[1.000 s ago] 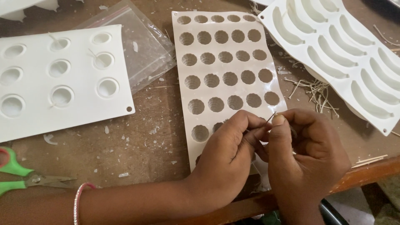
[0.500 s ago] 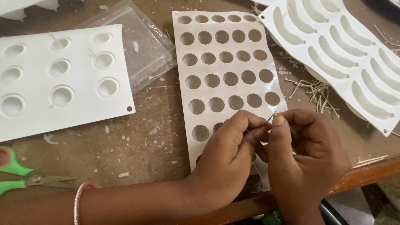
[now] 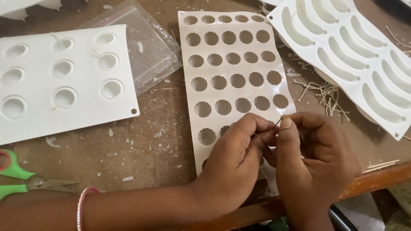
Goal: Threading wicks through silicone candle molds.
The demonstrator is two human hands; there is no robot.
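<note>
Head view: nearest, the left hand (image 3: 233,164) and right hand (image 3: 314,164) meet fingertip to fingertip, together pinching a thin wick (image 3: 279,121) over the near end of the beige round-cavity mould (image 3: 234,81). Green-handled scissors (image 3: 25,182) lie at the left on the wooden table (image 3: 158,141). Farther off sit a white round-cup mould (image 3: 64,81), a clear zip bag (image 3: 145,47), loose wick scraps (image 3: 327,96) and a white crescent mould (image 3: 355,55)
</note>
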